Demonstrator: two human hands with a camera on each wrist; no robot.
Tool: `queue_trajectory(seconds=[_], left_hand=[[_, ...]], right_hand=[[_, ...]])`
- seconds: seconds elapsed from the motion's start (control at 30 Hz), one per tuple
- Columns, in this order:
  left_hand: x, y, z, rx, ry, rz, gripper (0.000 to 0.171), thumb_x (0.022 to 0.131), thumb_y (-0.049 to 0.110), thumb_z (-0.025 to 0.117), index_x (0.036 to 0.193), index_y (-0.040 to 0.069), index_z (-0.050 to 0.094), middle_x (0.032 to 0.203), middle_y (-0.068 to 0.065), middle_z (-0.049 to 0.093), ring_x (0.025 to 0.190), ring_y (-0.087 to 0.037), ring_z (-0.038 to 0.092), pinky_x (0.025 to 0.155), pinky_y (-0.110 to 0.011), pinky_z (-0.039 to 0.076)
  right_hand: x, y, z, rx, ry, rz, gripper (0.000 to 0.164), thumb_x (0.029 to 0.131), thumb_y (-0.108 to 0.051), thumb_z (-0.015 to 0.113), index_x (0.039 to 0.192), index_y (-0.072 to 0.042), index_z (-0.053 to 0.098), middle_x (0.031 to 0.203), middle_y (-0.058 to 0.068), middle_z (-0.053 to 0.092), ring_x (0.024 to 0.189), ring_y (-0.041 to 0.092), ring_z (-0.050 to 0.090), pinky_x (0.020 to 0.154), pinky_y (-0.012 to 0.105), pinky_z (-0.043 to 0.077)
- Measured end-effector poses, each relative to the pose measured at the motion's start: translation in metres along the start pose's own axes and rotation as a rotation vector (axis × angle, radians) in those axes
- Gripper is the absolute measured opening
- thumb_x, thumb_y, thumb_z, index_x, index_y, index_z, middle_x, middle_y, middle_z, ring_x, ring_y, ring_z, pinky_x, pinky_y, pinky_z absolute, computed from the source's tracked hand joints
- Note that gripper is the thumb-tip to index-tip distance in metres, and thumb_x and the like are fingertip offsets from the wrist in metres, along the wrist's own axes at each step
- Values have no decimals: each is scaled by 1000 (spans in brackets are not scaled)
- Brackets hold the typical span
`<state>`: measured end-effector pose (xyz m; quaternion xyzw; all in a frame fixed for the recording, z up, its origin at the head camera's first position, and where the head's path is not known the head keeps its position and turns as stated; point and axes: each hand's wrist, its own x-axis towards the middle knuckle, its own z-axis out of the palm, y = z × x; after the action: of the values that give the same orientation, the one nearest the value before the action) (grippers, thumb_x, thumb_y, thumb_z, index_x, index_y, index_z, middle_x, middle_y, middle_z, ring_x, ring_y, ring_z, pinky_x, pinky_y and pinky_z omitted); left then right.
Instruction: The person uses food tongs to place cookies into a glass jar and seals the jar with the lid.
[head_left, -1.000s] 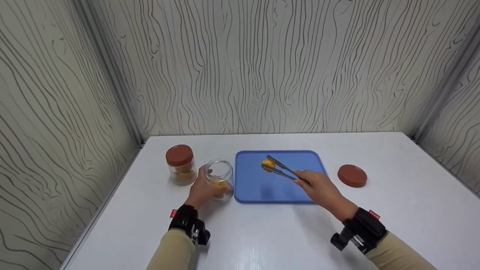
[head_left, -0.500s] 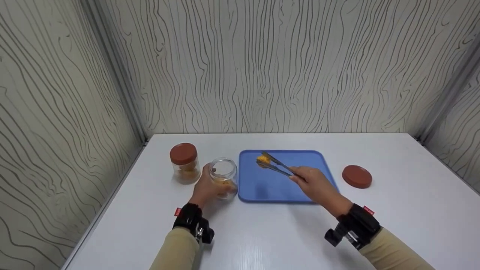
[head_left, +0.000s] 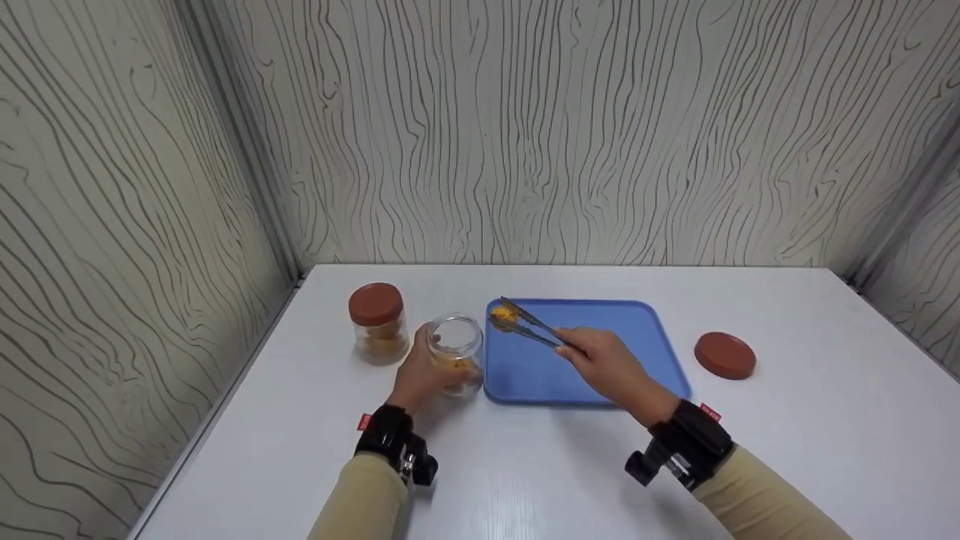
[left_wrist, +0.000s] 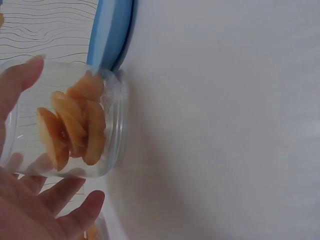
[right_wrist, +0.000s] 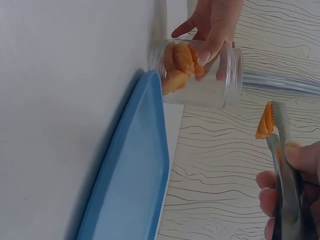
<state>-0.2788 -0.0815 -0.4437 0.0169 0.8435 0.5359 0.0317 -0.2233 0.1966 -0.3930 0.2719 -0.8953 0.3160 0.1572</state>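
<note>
My left hand (head_left: 422,373) grips an open clear jar (head_left: 456,337) by its side, the thumb on the near wall and fingers behind. Several orange-brown food pieces (left_wrist: 75,120) lie in the bottom of that jar. In my right hand (head_left: 604,365) are metal tongs (head_left: 534,328), squeezed around one orange piece (head_left: 503,315). This piece hangs above the tray's back left corner, just right of the jar's mouth. From the right wrist view, the tongs (right_wrist: 287,170) pinch the piece (right_wrist: 265,121) apart from the jar's rim.
A blue tray (head_left: 585,360) lies directly right of the jar. A second jar (head_left: 381,341) with a red-brown lid (head_left: 376,304) stands to the left, food inside. One loose red-brown lid (head_left: 724,355) rests right of the tray. A patterned wall (head_left: 525,135) closes off the back.
My right hand has carried the tongs and the orange piece leftward, from over the tray's middle toward the jar. The left hand keeps holding the jar; the view has shifted slightly.
</note>
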Motion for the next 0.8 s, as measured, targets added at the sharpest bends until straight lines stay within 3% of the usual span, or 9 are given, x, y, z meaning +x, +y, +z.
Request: queue_trajectory(seconds=[0.4, 0.8], left_hand=[[0, -4, 1, 31, 15, 44, 107, 65, 24, 91, 149, 5, 26, 140, -20, 48, 126, -35, 47, 106, -50, 35], [2, -3, 1, 0, 2, 9, 108, 65, 27, 91, 150, 10, 26, 141, -16, 48, 128, -32, 46, 107, -49, 34]], right_hand=[[23, -17, 22, 58, -26, -12, 30, 96, -5, 58, 121, 10, 62, 101, 16, 69, 80, 20, 61, 65, 32, 48], [37, -27, 37, 48, -48, -21, 30, 95, -6, 59, 120, 10, 63, 103, 18, 69, 88, 27, 65, 70, 38, 53]])
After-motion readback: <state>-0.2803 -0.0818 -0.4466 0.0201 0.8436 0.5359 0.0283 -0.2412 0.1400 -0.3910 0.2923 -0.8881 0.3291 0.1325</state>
